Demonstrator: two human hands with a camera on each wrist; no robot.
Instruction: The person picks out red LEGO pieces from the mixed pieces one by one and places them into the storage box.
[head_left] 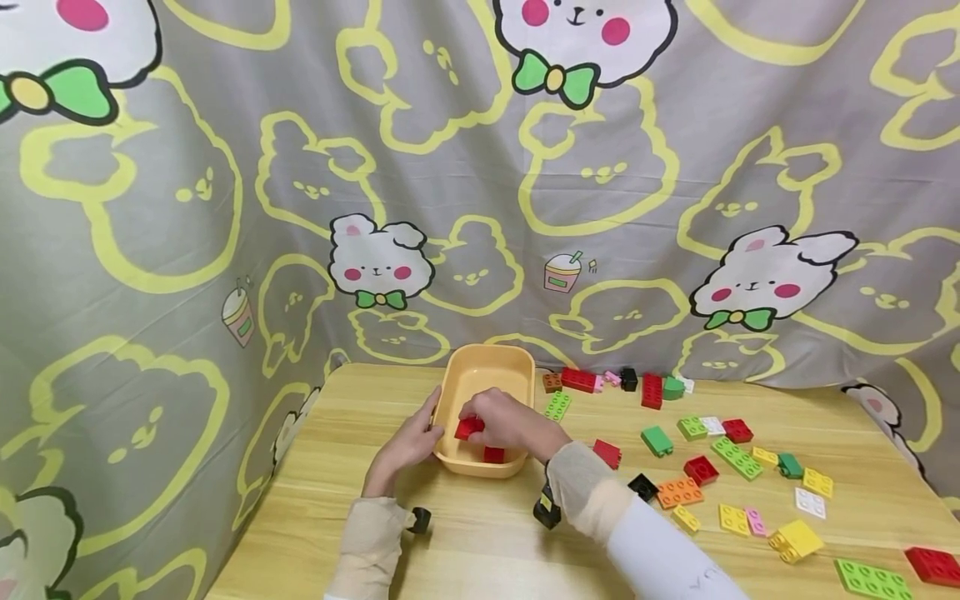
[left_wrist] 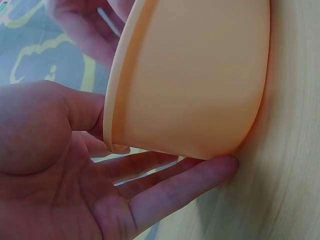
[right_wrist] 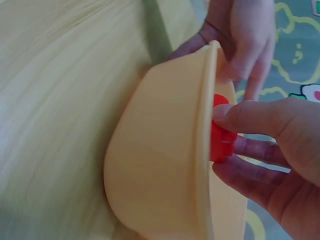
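A pale orange plastic tub [head_left: 480,470] stands on the table near the curtain. My left hand [head_left: 408,437] holds its left side, the thumb at the rim and the fingers spread along the outer wall in the left wrist view. Over the tub's inside, my right hand [head_left: 507,419] pinches a red toy brick [right_wrist: 220,142] between thumb and fingers. In the right wrist view the tub's near wall hides part of that brick. A second red brick [head_left: 493,455] lies on the tub's floor, below the right hand.
Loose building bricks lie spread over the right of the wooden table [head_left: 300,508], among them an orange brick [head_left: 680,492], a green brick [head_left: 657,440] and a black brick [head_left: 642,487]. A patterned curtain [head_left: 480,183] hangs behind and to the left.
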